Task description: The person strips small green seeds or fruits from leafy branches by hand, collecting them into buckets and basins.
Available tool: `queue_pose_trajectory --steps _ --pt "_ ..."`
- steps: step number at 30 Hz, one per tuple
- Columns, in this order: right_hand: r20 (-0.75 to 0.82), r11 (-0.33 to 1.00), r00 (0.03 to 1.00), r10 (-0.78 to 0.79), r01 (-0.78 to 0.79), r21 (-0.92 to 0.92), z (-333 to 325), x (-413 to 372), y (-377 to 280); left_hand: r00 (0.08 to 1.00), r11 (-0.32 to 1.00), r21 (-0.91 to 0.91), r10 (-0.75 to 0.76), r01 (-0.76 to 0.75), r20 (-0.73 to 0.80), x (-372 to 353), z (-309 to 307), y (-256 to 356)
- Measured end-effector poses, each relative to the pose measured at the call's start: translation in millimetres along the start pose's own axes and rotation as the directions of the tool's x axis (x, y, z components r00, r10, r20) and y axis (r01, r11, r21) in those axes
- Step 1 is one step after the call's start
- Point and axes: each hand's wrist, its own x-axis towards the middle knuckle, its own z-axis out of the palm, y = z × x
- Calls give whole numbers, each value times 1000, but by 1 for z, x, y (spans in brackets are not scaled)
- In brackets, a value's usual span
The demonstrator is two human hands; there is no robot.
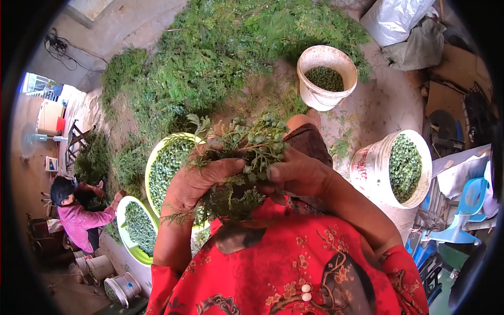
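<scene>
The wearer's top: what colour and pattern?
The top is red with blossoming branches, best seen in the head view.

We've got a bright red shirt [262, 262] patterned with golden blossoms and dark branches, lime-green rims on two tubs [122, 231], a pinkish-purple top [79, 223] and a light-blue chair [464, 210].

White bucket [315, 100]: plastic, scuffed, dull. Green-rimmed basin [125, 239]: smooth plastic. Red shirt [252, 278]: printed cloth. Silver sack [394, 21]: shiny, crinkled. Blue chair [472, 197]: smooth plastic.
</scene>
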Motion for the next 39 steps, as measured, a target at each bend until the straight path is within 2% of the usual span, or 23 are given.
queue_pose_trajectory --steps 1,5,7,8,10,11,12,13,14,15,16,17,20,23,27,29,30,31,32,34,35,37,39 --pt "82 999 996 31 -28 -38 -2 -1 1 999 999 47 12 -10 -38 3 -6 -6" --pt "65 994 993 96 -92 -57 15 -5 -3 995 995 92 -39 47 -89 6 -10 -12" --pt "-115 964 986 -121 89 -252 33 0 3 1000 979 202 22 -24 10 6 5 -8" --pt "-120 964 985 -121 88 -251 38 -3 -2 1000 979 201 19 -21 13 7 8 -6" --pt "-73 989 997 9 -20 -148 45 -8 -9 992 805 580 87 -122 89 9 12 -4" --pt "-74 989 997 11 -21 -147 43 -9 -8 994 755 648 51 -102 98 9 11 -2" --pt "-82 996 995 51 -57 -70 39 -10 -6 994 755 648 51 -103 98 9 9 -4" --pt "-88 996 992 93 -92 9 35 -11 -3 991 835 540 39 -103 128 9 7 -9" --pt "-90 995 991 95 -95 13 29 -13 -3 987 902 421 28 -93 159 8 5 -12" --pt "-73 980 978 194 -197 -33 21 -14 -4 987 905 417 19 -83 157 5 5 -13" --pt "-60 952 954 293 -297 -78 17 -16 -3 998 916 400 -4 -24 70 1 6 -13" --pt "-64 951 952 298 -303 -70 21 -17 -2 1000 925 379 -27 31 -16 -2 7 -12" --pt "-139 962 952 272 -272 23 29 -17 -3 998 962 271 4 -19 55 -7 12 -6" --pt "-177 924 909 377 -357 138 24 -21 0 998 984 169 56 -58 17 -6 13 -18" --pt "-140 913 904 405 -390 120 22 -29 0 999 987 156 -20 27 -46 -14 17 -14" --pt "-131 904 895 427 -417 97 16 -37 -1 996 940 332 -48 73 -81 -16 5 -12" --pt "-168 889 873 457 -443 116 11 -42 -2 995 941 329 -53 77 -82 -16 -4 -10" --pt "-204 874 850 486 -466 140 6 -48 -1 987 957 289 16 31 -160 -16 -14 -8" --pt "-207 874 849 486 -465 143 -1 -54 1 967 967 254 85 -23 -240 -15 -22 -7" --pt "-171 867 873 457 -394 305 -18 -60 6 955 978 192 130 -80 -265 -14 -25 -8" --pt "-65 880 922 382 -342 329 -25 -57 13 956 980 187 117 -67 -270 -13 -25 -9" --pt "-95 893 939 332 -280 352 -27 -49 23 951 991 132 66 -27 -304 -11 -22 -8" --pt "-142 882 945 295 -213 420 -31 -45 28 930 989 138 91 -44 -355 -6 -17 -14"
